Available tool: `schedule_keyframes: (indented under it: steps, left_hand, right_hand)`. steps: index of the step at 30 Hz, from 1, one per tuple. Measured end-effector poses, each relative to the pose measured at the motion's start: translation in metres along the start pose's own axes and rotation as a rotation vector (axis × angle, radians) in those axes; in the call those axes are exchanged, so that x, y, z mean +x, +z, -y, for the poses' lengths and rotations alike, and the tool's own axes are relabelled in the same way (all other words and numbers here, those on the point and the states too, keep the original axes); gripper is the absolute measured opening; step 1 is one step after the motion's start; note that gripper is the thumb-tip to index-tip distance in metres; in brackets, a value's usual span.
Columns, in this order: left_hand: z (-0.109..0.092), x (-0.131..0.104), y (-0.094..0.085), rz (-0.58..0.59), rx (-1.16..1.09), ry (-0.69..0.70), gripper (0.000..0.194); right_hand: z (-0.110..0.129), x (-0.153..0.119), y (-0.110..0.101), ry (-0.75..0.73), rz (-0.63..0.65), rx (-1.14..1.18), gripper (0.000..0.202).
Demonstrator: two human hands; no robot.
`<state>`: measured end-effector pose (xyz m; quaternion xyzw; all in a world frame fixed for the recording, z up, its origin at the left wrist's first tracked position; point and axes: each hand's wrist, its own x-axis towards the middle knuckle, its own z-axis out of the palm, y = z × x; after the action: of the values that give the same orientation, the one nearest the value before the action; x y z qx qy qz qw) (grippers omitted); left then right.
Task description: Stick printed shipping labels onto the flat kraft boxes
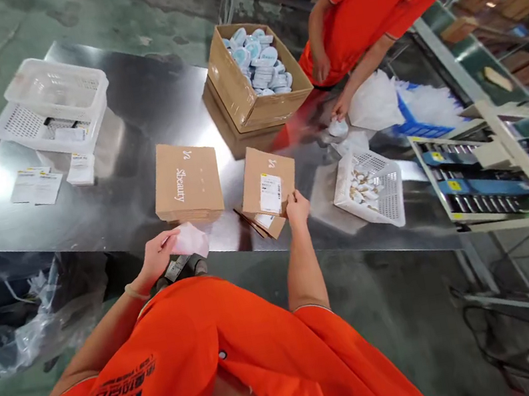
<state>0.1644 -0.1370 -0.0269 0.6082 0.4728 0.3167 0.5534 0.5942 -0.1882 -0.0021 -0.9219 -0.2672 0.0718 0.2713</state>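
My left hand is closed on a thin, pale pink sheet, held at the front edge of the metal table. At the near right corner of a brown cardboard carton, my right hand has its fingers closed on the edge. That carton bears a white printed label and lies askew over another labelled carton. Left of them stands a stack of flat brown cartons with white lettering on top.
White plastic baskets and label sheets lie on the left of the steel table. An open box holds round white packs. A white basket with small items stands right. A co-worker's hand touches a small white item.
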Motion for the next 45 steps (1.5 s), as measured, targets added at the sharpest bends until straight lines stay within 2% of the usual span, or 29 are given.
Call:
schedule_keyframes:
  steps: [2,3,4,5,7,8,10,11,13,15,16,18,21,23,25,27,29,32,35,37,39,42,45]
  left_hand:
    - [0.002,-0.009,-0.002,0.045,-0.094,-0.084,0.054]
    - [0.001,-0.013,-0.001,0.060,-0.157,-0.121,0.061]
    - [-0.001,-0.017,0.001,0.066,-0.224,-0.153,0.069]
    - [-0.003,-0.019,0.002,0.060,-0.294,-0.181,0.075]
    - [-0.006,-0.018,0.003,0.015,-0.428,-0.224,0.083]
    - [-0.005,-0.016,0.001,-0.024,-0.489,-0.241,0.085]
    - [0.001,-0.006,-0.007,-0.142,-0.592,-0.298,0.085]
    - [0.005,-0.001,-0.011,-0.223,-0.625,-0.350,0.081]
    - [0.014,0.008,-0.019,-0.369,-0.667,-0.487,0.067]
    - [0.017,0.008,-0.019,-0.384,-0.720,-0.577,0.057]
    - [0.016,0.006,-0.016,-0.335,-0.749,-0.576,0.058]
    - [0.009,-0.003,-0.007,-0.180,-0.771,-0.486,0.073]
    - [-0.006,-0.014,0.006,-0.007,-0.637,-0.312,0.091]
    - [-0.014,-0.014,0.010,0.029,-0.518,-0.252,0.083]
    - [-0.018,-0.008,0.011,0.012,-0.442,-0.238,0.073]
    - [-0.021,0.001,0.012,-0.012,-0.400,-0.233,0.072]
    - [-0.023,0.009,0.013,-0.023,-0.369,-0.223,0.074]
    - [-0.026,0.019,0.017,-0.035,-0.354,-0.209,0.076]
    - [-0.026,0.019,0.023,0.010,-0.405,-0.258,0.077]
    - [-0.024,0.014,0.029,0.098,-0.465,-0.326,0.073]
    - [-0.022,0.006,0.035,0.166,-0.511,-0.389,0.069]
    - [-0.019,-0.003,0.043,0.143,-0.527,-0.435,0.066]
    - [-0.016,-0.004,0.050,0.094,-0.529,-0.456,0.066]
  right_hand:
    - [-0.003,-0.025,-0.002,0.065,0.014,-0.049,0.041]
    - [0.003,-0.046,0.005,0.022,0.085,-0.003,0.042]
    - [0.012,-0.071,0.016,-0.088,0.197,0.095,0.041]
    - [0.023,-0.098,0.031,-0.212,0.374,0.217,0.039]
    - [0.046,-0.153,0.064,-0.455,0.810,0.442,0.042]
    - [0.055,-0.177,0.079,-0.529,0.976,0.495,0.043]
    - [0.068,-0.210,0.100,-0.545,1.168,0.533,0.039]
    - [0.072,-0.219,0.106,-0.507,1.204,0.543,0.036]
    - [0.080,-0.224,0.107,-0.397,1.194,0.590,0.030]
    - [0.089,-0.220,0.103,-0.307,1.122,0.658,0.037]
    - [0.095,-0.217,0.100,-0.277,1.073,0.682,0.040]
    - [0.106,-0.211,0.095,-0.259,0.993,0.699,0.033]
    - [0.120,-0.203,0.090,-0.262,0.953,0.703,0.024]
    - [0.125,-0.198,0.086,-0.254,0.963,0.709,0.027]
    - [0.127,-0.192,0.082,-0.247,0.976,0.698,0.032]
    - [0.127,-0.187,0.077,-0.261,0.959,0.660,0.035]
    - [0.125,-0.185,0.071,-0.315,0.877,0.605,0.031]
    - [0.121,-0.187,0.061,-0.461,0.715,0.515,0.020]
    - [0.126,-0.180,0.051,-0.583,0.633,0.468,0.018]
    - [0.138,-0.159,0.047,-0.623,0.564,0.470,0.017]
    - [0.159,-0.126,0.050,-0.621,0.466,0.468,0.014]
    - [0.193,-0.072,0.069,-0.567,0.385,0.429,0.009]
    - [0.215,-0.040,0.096,-0.531,0.416,0.331,0.008]
